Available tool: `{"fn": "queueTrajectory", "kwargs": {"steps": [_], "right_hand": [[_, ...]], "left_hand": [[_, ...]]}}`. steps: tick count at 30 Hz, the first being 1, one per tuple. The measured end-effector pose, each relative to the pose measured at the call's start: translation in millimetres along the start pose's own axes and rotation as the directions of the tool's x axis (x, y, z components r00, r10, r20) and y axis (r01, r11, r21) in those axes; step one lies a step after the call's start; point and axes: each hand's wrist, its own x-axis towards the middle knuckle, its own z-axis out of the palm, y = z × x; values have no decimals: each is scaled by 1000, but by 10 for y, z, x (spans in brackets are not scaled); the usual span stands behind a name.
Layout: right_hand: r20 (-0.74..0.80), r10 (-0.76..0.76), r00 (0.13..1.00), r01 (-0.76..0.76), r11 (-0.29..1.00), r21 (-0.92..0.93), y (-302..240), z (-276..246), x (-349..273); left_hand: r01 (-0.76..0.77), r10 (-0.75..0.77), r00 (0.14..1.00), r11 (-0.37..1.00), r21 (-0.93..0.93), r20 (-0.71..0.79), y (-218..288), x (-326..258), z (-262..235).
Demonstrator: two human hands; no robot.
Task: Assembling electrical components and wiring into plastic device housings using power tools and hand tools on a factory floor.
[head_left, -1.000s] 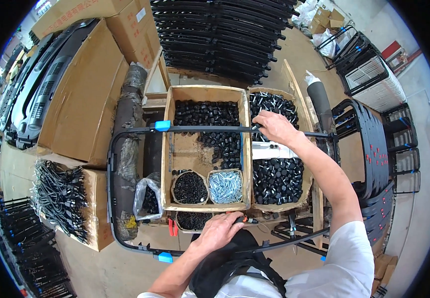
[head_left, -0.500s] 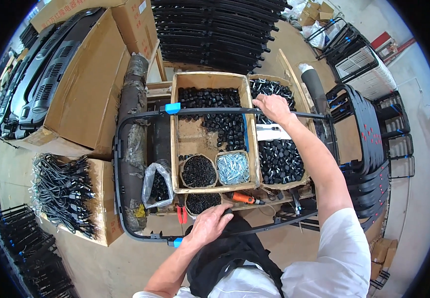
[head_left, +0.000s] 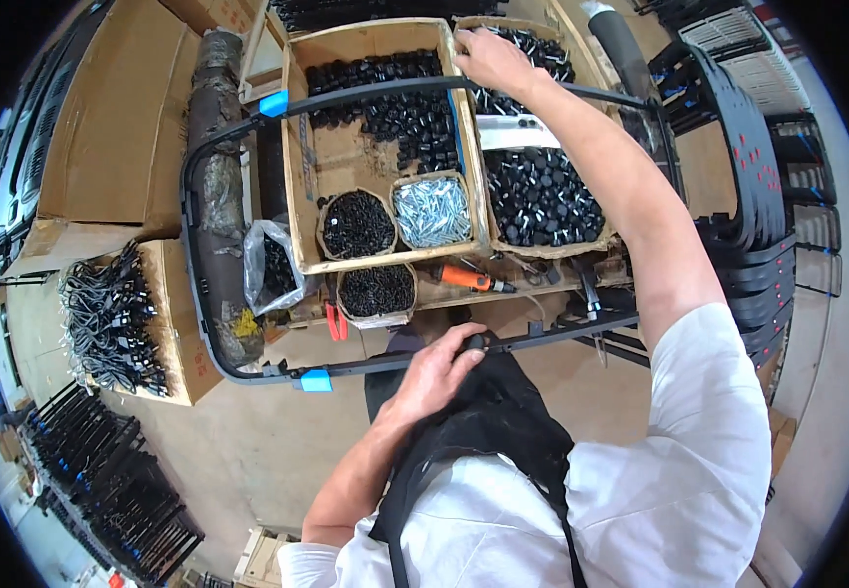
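Black rectangular frame [head_left: 375, 89], 1, is spanning the wooden bin [head_left: 395, 261]. Left hand [head_left: 434, 373] is pinching 1 black rounded part [head_left: 476, 342]; right hand [head_left: 493, 60] is hanging beside black-headed bolts [head_left: 548, 65], grasp impossible to tell.

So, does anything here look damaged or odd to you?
Yes: the dark roll under the left end of the black frame looks worn. Its covering is wrinkled and patchy, with ragged-looking wrapping, and a yellow patch shows toward the person's end. Nothing else clearly stands out.
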Motion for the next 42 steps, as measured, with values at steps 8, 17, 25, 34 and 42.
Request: {"fn": "queueTrajectory", "kwargs": {"steps": [8,17,25,34,42], "right_hand": [[-5,-2,1000,2,995,103,-124,3,-128],[284,-99,954,106,994,-10,-68,-305,-147],[177,-78,981,89,995,-54,-67,-329,-90],[482,117,869,-25,981,-193,-454,-703,-10],[294,26,955,89,925,-369,-329,-597,87]], "left_hand": [[-143,159,986,959,244,-44,-88,82,576],[-253,254,967,937,240,28,21,167,649],[-142,154,982,984,109,-110,26,149,719],[-239,244,968,842,484,55,-54,150,607],[-187,155,980,926,328,122,-14,276,646]]}}
